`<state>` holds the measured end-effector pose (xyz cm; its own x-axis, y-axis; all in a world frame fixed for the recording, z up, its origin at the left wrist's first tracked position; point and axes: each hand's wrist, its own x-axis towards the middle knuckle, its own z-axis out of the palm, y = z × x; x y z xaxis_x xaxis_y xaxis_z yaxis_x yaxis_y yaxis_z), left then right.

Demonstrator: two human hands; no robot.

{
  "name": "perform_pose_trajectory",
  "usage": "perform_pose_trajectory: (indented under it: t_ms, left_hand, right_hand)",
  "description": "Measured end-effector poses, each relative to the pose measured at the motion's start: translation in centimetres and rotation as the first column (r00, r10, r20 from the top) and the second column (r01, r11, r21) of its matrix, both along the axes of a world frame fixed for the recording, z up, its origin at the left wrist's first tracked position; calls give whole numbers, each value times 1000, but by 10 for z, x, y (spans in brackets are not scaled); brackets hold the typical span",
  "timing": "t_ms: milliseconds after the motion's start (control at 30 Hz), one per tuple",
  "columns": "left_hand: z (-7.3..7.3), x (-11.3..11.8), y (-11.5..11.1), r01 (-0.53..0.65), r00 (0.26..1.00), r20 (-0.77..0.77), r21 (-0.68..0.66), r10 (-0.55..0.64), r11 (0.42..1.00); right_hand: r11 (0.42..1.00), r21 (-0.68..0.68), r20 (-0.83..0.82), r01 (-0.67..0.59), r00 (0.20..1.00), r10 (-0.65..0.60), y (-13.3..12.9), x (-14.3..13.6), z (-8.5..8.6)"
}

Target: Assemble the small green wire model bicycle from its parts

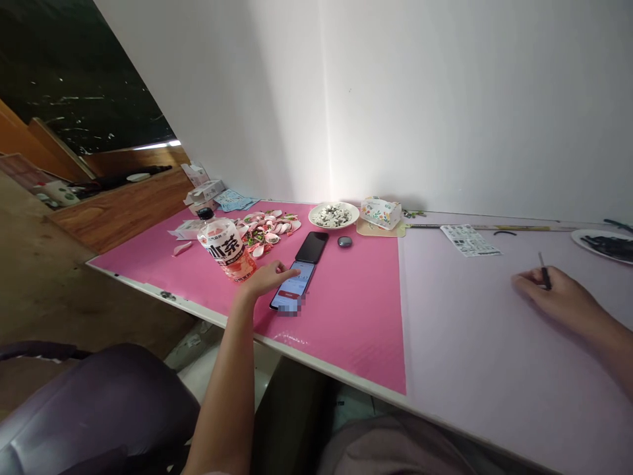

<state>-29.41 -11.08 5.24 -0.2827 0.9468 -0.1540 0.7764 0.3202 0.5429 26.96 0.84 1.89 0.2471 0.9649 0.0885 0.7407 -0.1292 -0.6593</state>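
My left hand [270, 277] is at the left side of a lit phone [297, 280], one finger stretched out onto its screen and the others partly curled. A second phone [312, 247] with a dark screen lies end to end with it on the pink mat. Just left of my hand stands a bottle of iced tea [227, 247] with a black cap. Over the pale mat at right, my right hand [561, 290] is closed round a small black-handled tool [545, 276], whose thin metal shaft points up.
Pink and white pieces [270, 231] lie heaped behind the bottle, near small boxes [205, 192]. Along the wall are a plate of small pieces [333, 215], a floral tissue pack [380, 212] and a printed sheet [469, 240]. A plate with black strips [606, 245] is far right.
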Motion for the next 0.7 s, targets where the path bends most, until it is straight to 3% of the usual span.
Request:
perform_pose_trajectory:
  t_ms: [133,233,300,467,700]
  left_hand:
    - [7,2,0,-16,1000,-1,-19,16,1000]
    - [17,4,11,-50,998,-49,-125,44,991]
    - [23,5,27,-59,983,-183,-134,34,989]
    - [29,17,84,-3,935,-352,116,44,993]
    - [12,44,141,19,927,-373,-22,-26,1000]
  right_hand:
    - [1000,-20,1,17,1000,-17,-2,-3,3]
    - [1000,-29,9,9,1000,-8,-2,-4,3]
    - [1000,-28,12,-8,1000,8,-1,-3,2]
    - [1000,-1,-10,-31,999,31,-2,-4,0]
    - [999,0,-36,-51,998,51,-3,-6,-2]
